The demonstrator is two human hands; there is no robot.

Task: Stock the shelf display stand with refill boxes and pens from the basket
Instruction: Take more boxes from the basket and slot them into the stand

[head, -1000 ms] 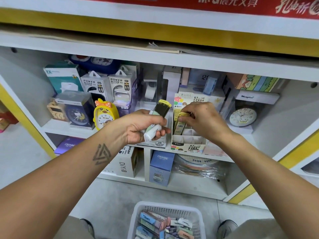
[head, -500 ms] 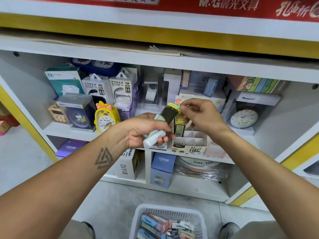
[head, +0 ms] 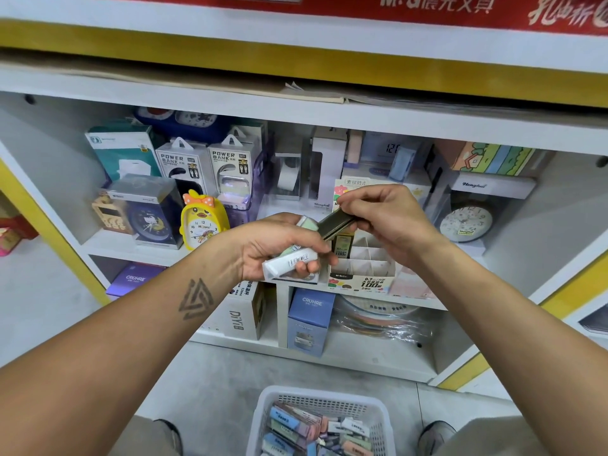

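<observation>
Head view. The left hand (head: pixel 276 248) curls round a small bundle of refill boxes (head: pixel 291 260): a white one with a barcode label lowermost, pale green ones behind it. The right hand (head: pixel 390 218) pinches the upper end of one dark, olive-toned refill box (head: pixel 335 222) between thumb and fingertips, the box slanting down toward the left hand's bundle, which it touches or nearly touches. Both hands hover just in front of the cardboard display stand (head: pixel 362 278) on the middle shelf (head: pixel 108 245); its white divider cells look mostly unfilled, with one dark box (head: pixel 343 246) already upright in a rear cell.

Handling, as judged: the boxes appear light, slim and rigid, with smooth printed faces that may slide against each other in a loose bundle. A pinch across the narrow sides near one end, as shown, should leave the other end free to enter a cell. The card dividers look flimsy and could bend under a skewed insertion.

The white perforated basket (head: pixel 263 413) stands on the floor between the person's feet, holding many more pastel boxes in blue, pink and green. A yellow chick alarm clock (head: pixel 202 223) and power bank packs (head: pixel 205 164) occupy the shelf to the left.
</observation>
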